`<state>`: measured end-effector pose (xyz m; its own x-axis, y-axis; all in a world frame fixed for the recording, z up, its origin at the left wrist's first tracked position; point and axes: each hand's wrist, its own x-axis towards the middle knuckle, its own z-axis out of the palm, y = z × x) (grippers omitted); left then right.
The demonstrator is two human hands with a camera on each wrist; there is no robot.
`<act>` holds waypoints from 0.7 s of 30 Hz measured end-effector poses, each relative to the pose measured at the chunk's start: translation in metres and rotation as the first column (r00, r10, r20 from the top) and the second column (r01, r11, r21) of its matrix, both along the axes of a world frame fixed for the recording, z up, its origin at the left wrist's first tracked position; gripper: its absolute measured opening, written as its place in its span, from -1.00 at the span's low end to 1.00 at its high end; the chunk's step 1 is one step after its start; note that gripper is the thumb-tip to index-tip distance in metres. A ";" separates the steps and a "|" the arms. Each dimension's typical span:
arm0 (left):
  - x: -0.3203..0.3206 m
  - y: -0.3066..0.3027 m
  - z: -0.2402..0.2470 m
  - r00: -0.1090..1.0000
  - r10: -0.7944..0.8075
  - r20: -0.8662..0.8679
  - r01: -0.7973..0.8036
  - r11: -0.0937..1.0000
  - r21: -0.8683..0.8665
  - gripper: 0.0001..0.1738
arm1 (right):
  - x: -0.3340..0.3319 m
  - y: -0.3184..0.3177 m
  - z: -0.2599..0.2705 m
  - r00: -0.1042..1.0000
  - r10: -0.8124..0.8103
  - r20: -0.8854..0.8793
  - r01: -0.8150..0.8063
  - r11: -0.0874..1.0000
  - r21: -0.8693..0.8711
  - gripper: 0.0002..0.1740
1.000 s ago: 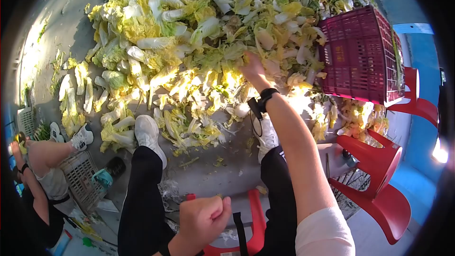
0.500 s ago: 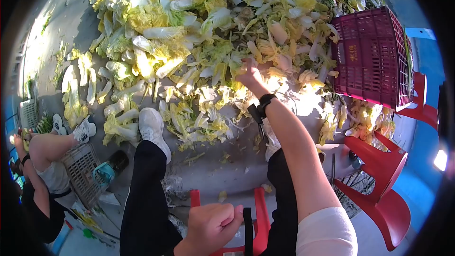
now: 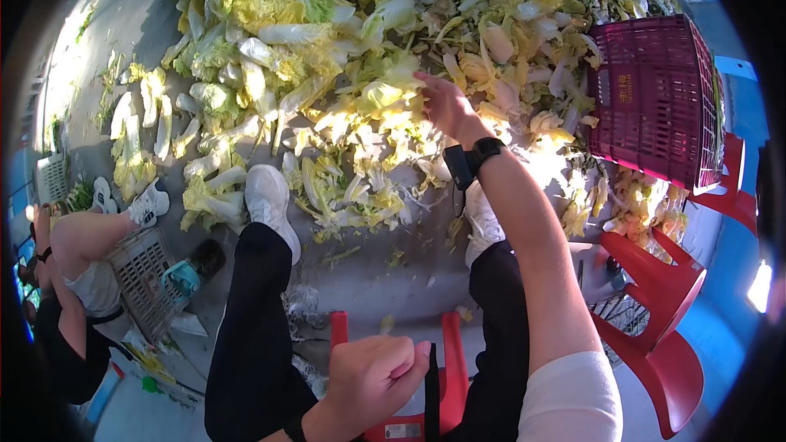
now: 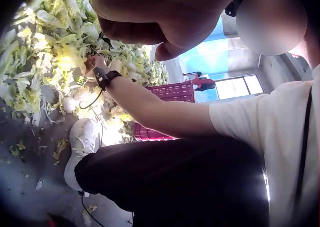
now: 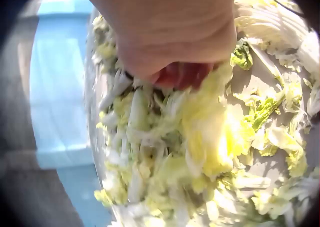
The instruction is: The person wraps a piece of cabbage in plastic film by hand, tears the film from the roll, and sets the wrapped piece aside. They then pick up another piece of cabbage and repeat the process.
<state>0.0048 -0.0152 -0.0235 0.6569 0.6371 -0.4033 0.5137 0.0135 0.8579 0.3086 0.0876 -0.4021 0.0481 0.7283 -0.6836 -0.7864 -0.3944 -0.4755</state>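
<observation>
Grey floor (image 3: 377, 299) here, sunlit and leaf-strewn! Nearest, the left hand (image 3: 368, 381) is balled up, holding nothing. Out ahead, the right hand (image 3: 450, 106) seems to pinch a yellow leaf (image 5: 212, 132) among the cabbage heap (image 3: 299, 34): picking over leaves, I'd judge (next calls for a clean lift). Farther right, a magenta crate (image 3: 651, 102), contents unclear through its slats.

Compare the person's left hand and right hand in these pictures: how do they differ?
Place: the left hand is near the body, while the right hand reaches out to the cabbage leaves.
Pose: the left hand is curled into a fist, holding nothing; the right hand's fingers meet a yellow leaf, though blur hides whether they grip it.
Shared: both are bare, each with a dark band at the wrist.
</observation>
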 end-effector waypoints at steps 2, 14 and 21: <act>-0.001 -0.001 0.000 1.000 0.001 0.009 -0.001 1.000 -0.003 -0.49 | -0.018 0.002 -0.009 0.749 0.009 0.663 0.182 0.959 -0.218 -0.63; -0.002 -0.007 -0.005 0.997 0.021 0.080 -0.022 1.000 0.011 -0.46 | -0.252 -0.062 0.041 -0.444 0.100 0.890 -0.848 0.275 -0.454 -0.27; -0.009 -0.002 0.000 0.992 0.047 0.120 -0.053 0.997 0.055 -0.48 | -0.272 -0.085 0.004 -0.560 -0.073 0.825 -0.795 0.326 -0.511 -0.65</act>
